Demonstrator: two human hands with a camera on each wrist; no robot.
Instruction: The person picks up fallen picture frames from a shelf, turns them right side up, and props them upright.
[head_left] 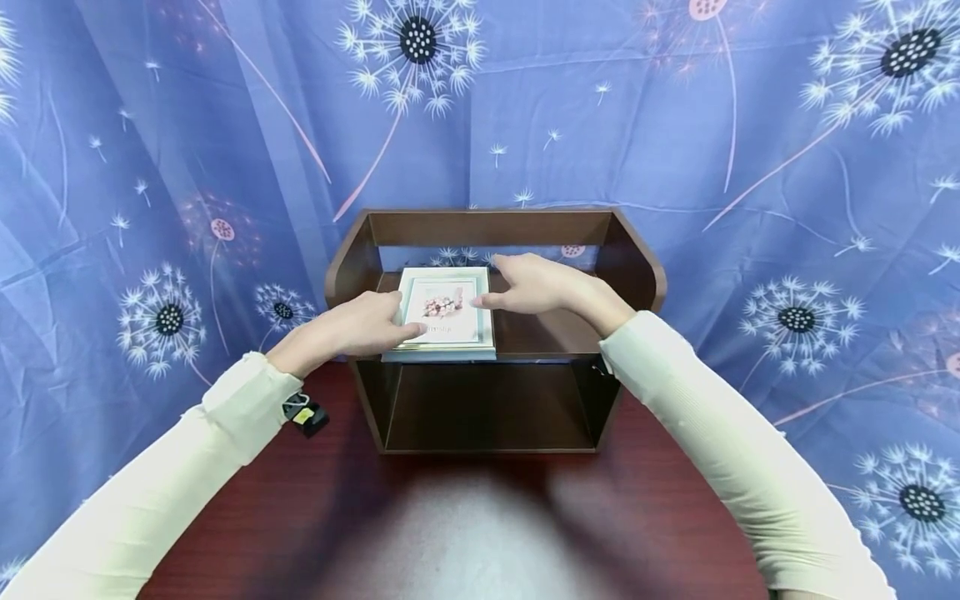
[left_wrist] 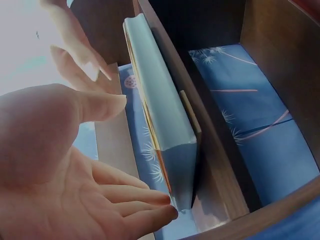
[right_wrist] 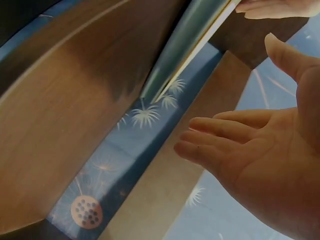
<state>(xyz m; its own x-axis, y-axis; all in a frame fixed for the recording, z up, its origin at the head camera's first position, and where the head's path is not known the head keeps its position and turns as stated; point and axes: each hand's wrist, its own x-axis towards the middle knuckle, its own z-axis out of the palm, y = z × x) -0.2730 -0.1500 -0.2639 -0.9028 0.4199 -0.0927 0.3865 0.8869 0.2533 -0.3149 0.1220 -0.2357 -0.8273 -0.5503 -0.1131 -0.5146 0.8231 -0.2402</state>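
Sleeves frame the lower picture; left hand flat on the book, right hand open beside it, centre shelf. Overhanging front edge could tip off.

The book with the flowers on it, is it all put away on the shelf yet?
Nearly. The book already lies flat on the upper board of the brown shelf, its front edge sticking out a little. The left hand touches its near corner with straight fingers, and the right hand hovers open by its right edge. What seems left is nudging it fully in and letting go.
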